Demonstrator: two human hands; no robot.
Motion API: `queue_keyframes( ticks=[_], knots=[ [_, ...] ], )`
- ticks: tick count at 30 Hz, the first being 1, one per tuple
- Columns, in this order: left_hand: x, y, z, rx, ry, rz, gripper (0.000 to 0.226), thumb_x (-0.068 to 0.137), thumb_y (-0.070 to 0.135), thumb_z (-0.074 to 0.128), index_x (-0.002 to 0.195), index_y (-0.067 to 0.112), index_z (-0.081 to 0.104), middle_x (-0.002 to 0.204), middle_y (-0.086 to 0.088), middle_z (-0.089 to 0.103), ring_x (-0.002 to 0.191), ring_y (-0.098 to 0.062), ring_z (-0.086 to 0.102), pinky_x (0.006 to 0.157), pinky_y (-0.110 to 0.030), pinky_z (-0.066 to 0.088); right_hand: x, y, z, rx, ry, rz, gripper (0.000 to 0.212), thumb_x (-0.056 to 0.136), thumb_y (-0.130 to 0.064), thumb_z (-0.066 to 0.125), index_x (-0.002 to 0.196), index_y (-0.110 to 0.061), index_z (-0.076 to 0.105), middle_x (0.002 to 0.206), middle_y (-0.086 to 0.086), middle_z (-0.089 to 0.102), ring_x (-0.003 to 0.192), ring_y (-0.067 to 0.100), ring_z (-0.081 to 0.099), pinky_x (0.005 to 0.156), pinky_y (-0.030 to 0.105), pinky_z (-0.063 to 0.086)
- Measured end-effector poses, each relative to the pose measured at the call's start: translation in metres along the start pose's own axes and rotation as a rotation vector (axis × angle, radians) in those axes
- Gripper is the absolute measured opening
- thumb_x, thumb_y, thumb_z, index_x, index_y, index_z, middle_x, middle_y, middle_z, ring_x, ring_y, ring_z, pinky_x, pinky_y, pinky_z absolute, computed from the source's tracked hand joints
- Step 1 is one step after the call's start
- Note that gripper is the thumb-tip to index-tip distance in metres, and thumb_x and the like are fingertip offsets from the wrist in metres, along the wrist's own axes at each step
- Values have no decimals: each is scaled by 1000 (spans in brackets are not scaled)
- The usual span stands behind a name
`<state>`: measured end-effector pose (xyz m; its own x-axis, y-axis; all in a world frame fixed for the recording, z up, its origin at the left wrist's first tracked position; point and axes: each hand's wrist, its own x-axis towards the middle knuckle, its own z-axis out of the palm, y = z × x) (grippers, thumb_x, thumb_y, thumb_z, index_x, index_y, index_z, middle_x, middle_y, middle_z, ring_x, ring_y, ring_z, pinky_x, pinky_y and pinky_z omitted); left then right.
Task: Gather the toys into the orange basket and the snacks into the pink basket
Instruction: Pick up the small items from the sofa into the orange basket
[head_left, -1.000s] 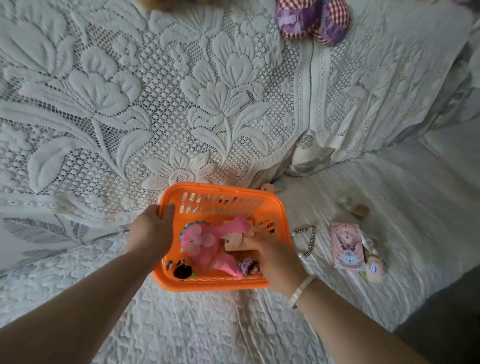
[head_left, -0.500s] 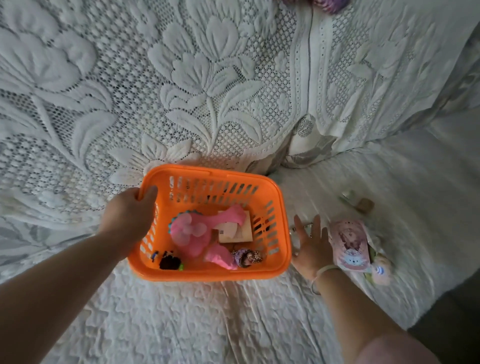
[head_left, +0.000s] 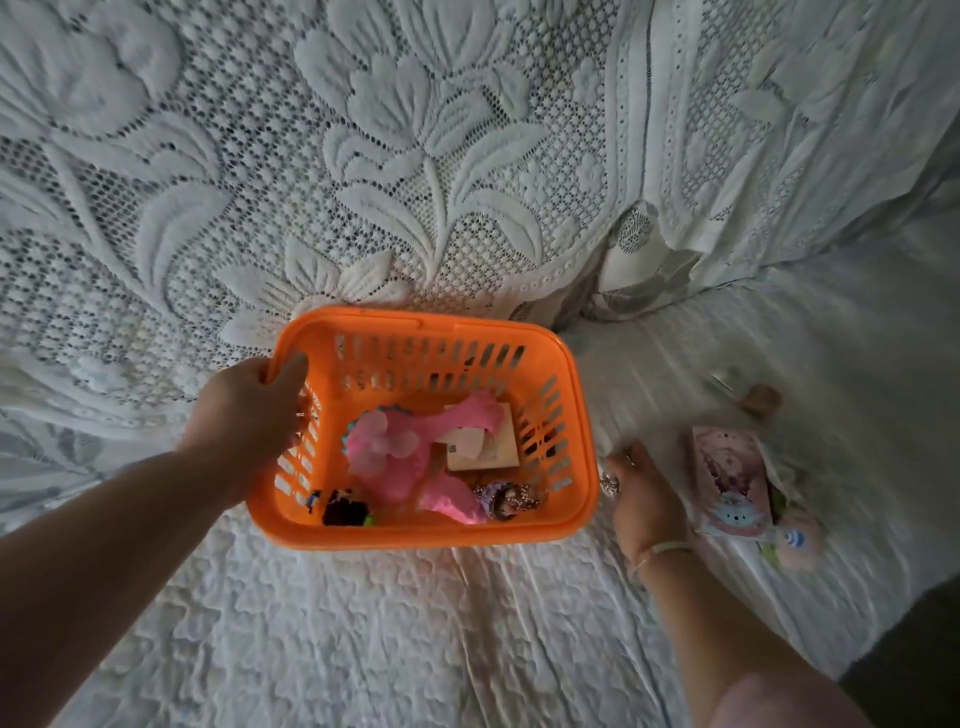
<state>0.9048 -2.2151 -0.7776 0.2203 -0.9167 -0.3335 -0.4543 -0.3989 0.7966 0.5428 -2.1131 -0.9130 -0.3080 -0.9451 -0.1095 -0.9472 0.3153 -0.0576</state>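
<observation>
While the left hand (head_left: 248, 415) is gripping the near-left corner of an orange slotted plastic basket (head_left: 569, 384), with its fingers curling over the rim and into the basket, the right hand (head_left: 641, 493) is lying palm-down on the bedding just beside the basket's right wall. Its fingers are curling around a small beaded silver chain (head_left: 609, 483), a bit of which is showing at the thumb side; how firmly it is being held cannot be told. A pale band is circling that wrist. The basket is sitting on a white quilted bedspread (head_left: 415, 623), close against a hanging white lace cover with raised flower patterns (head_left: 415, 156). Inside the basket, a pink plastic toy with a round fan-like head (head_left: 384, 441) is lying across a small beige cardboard box (head_left: 493, 452), and a tiny doll figure in purple (head_left: 501, 499) and a small dark toy (head_left: 343, 506) are resting along the near wall. Just right of the right hand, a flat pink packet printed with a cartoon figure (head_left: 732, 483) is lying on the bedspread, with a small pink plush toy (head_left: 797, 543) touching its near corner. Farther back, a small brownish object (head_left: 761, 400) is lying blurred, its kind impossible to tell.
</observation>
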Motion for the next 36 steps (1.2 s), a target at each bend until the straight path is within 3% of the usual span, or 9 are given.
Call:
queue_keyframes(
  ticks=[2,5,9,16,23,26,30,32,36],
  knots=[
    [-4,1,-2,24,3,10,37,96,43,53,83,11,67,76,-13,73,68,-35,69,77,-55,59,-7,-3,-8,1,72,6,21,88,-10,48,97,-23,61,102,3,59,95,24,58,81,36,44],
    [-11,4,-6,27,15,9,38,98,41,53,82,9,66,76,-15,72,66,-33,66,76,-53,58,-11,-2,-24,263,179,106,47,76,14,48,110,-11,67,136,14,48,117,32,55,96,36,44],
    [-20,6,-14,59,37,14,45,93,50,52,79,10,65,75,-18,71,71,-40,68,75,-58,58,-6,-7,-86,455,387,144,41,79,15,55,113,-4,66,139,18,46,120,31,53,98,21,34],
    [-31,4,-28,96,50,10,60,72,67,41,81,12,64,79,-16,71,75,-38,68,76,-57,58,-14,-69,-177,503,520,-133,48,76,15,59,115,-12,65,147,11,38,118,22,55,91,30,48],
    [-42,5,-50,130,67,-17,42,98,45,50,79,9,64,78,-18,69,76,-38,66,78,-53,55,-53,-165,-152,325,117,-509,37,85,-5,47,112,-27,60,137,-3,39,103,22,59,70,35,54],
    [-41,-4,-58,138,75,-26,43,98,46,51,80,10,63,78,-18,70,75,-38,66,78,-53,56,-63,-186,-126,196,-29,-454,39,89,-7,44,123,-24,56,147,2,29,112,25,55,80,32,49],
    [-39,-10,-62,110,64,-33,43,98,45,51,82,7,63,80,-20,70,75,-41,67,76,-58,57,-60,-193,-111,176,-167,-383,35,87,-6,50,119,-18,59,152,1,20,127,23,43,96,38,46],
    [-38,-9,-62,102,55,-42,43,98,45,51,84,6,63,81,-21,71,76,-42,68,75,-59,57,-59,-193,-116,236,-76,-427,36,87,-6,50,118,-18,62,148,-2,31,123,19,47,93,36,49],
    [-33,-9,-62,104,47,-69,42,98,45,51,83,8,64,80,-20,71,76,-42,68,75,-60,57,-43,-180,-147,395,372,-460,37,74,3,55,103,-17,66,123,3,55,110,23,54,86,35,51]
  ],
)
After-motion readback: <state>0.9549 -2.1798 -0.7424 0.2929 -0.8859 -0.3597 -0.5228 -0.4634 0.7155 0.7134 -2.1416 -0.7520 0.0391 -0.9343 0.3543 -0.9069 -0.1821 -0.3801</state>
